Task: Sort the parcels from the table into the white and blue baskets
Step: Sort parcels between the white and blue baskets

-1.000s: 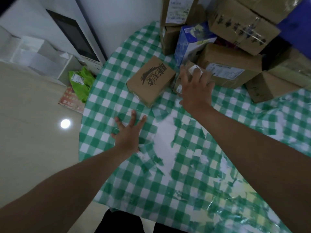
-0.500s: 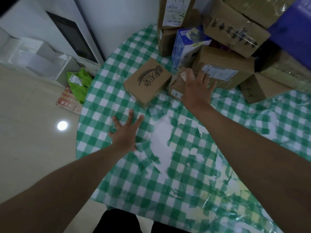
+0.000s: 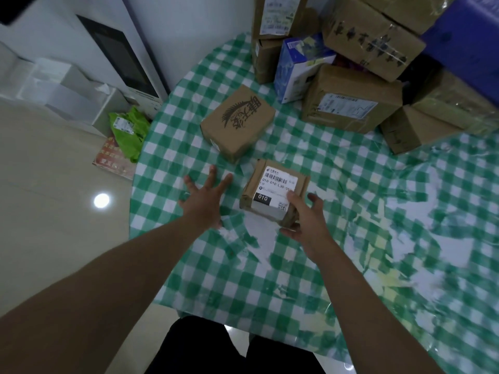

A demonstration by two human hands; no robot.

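Note:
A small brown parcel (image 3: 272, 193) with a white barcode label sits on the green checked table (image 3: 351, 238), close in front of me. My right hand (image 3: 305, 220) grips its near right corner, thumb on the label and fingers round the side. Just left of the parcel, my left hand (image 3: 205, 201) hovers with fingers spread, holding nothing and not touching it. No white or blue basket is in view.
A brown box with black print (image 3: 237, 122) lies just beyond the small parcel. Several stacked cardboard boxes (image 3: 351, 101) and a blue-white carton (image 3: 299, 68) crowd the table's far side. On the floor to the left lies a green bag (image 3: 129, 130).
My right hand took the small parcel from the edge of the pile and drew it toward me to the middle of the table. My left hand stayed spread near the same spot.

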